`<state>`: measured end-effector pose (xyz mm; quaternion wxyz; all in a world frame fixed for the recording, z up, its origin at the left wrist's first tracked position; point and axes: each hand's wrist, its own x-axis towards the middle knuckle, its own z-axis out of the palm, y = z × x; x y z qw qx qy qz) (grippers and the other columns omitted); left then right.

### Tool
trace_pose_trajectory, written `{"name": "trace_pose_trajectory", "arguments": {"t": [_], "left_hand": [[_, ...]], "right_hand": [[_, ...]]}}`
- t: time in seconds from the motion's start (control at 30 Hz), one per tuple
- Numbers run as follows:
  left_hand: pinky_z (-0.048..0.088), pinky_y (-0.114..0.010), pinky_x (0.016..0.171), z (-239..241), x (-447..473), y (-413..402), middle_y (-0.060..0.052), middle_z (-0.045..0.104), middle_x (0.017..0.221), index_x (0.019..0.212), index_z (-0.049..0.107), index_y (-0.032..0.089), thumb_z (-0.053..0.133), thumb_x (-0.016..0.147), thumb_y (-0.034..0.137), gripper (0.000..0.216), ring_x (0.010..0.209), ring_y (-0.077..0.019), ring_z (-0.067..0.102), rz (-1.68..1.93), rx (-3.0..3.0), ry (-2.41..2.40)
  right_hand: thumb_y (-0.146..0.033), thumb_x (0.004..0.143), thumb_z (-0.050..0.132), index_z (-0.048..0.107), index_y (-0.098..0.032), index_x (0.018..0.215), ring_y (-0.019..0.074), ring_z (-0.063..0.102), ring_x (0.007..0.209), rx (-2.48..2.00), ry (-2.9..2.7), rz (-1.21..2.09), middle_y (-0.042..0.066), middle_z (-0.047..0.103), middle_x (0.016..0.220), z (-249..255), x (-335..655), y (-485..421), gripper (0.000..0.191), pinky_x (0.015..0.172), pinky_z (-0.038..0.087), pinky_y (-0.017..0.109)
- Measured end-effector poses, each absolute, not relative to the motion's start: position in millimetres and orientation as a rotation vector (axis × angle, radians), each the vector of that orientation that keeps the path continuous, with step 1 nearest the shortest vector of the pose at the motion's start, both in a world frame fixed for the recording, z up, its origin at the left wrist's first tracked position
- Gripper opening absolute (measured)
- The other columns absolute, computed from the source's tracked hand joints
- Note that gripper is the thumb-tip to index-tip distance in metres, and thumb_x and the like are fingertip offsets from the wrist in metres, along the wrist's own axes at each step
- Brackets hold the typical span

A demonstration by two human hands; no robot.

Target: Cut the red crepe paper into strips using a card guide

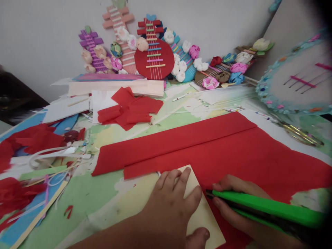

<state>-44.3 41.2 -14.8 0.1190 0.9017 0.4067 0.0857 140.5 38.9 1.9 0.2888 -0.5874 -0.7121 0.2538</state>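
Note:
My left hand (172, 199) lies flat with fingers spread, pressing a cream-coloured card (207, 221) down onto red crepe paper. In my right hand (238, 204) is a green utility knife (259, 204), its dark tip at the card's right edge, over the red sheet. The large red crepe paper sheet (233, 159) stretches beneath both and off to the right. Along its far side lies a long folded red strip (168, 141). Where the blade meets the paper is too small to make out clearly.
Cut red pieces (129, 109) lie beyond the strip. Scraps, thin strips and a white cord (49, 150) clutter the left. Gold-handled scissors (301, 133) rest at the right. Paper lutes with flowers, including a red lute (154, 60), lean against the wall (52, 20).

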Motion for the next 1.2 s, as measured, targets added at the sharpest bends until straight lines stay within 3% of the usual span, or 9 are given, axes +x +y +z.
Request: {"name": "trace_pose_trajectory", "arguments": {"t": [0.3,0.67,0.9,1.2], "left_hand": [[0.023,-0.057,0.088,-14,-44,40,-0.015,0.027,0.134,0.121,0.044,0.025,0.044,0.071,0.061,0.061,0.114,-0.0388,0.03,0.245,2.626,1.2],[0.024,-0.057,0.088,-12,-43,41,-0.015,0.028,0.134,0.121,0.044,0.024,0.043,0.072,0.06,0.061,0.114,-0.0397,0.029,0.233,2.642,1.195],[0.024,-0.058,0.088,-15,-43,39,-0.015,0.026,0.135,0.121,0.044,0.024,0.044,0.071,0.06,0.061,0.115,-0.0401,0.028,0.252,2.635,1.197],[0.026,-0.058,0.085,-15,-43,42,-0.015,0.029,0.133,0.12,0.044,0.024,0.043,0.072,0.061,0.061,0.112,-0.0397,0.032,0.263,2.656,1.183]], "right_hand": [[-0.023,0.072,0.048,0.046,-0.022,0.063,0.0127,0.054,0.051,-1.561,-2.036,0.845,-0.001,0.059,0.057,4,143,43,0.009,0.046,0.043,0.022],[-0.024,0.068,0.05,0.048,-0.022,0.061,0.012,0.051,0.048,-1.637,-1.916,0.657,-0.001,0.055,0.052,5,141,37,0.007,0.044,0.039,0.022],[-0.026,0.07,0.051,0.051,-0.022,0.069,0.0148,0.057,0.06,-1.597,-1.995,0.732,0.002,0.062,0.064,-2,150,40,0.005,0.054,0.046,0.025],[-0.03,0.074,0.047,0.05,-0.021,0.067,0.0146,0.059,0.056,-1.622,-2.053,0.662,0.001,0.062,0.061,-4,151,40,0.011,0.047,0.045,0.023]]}}
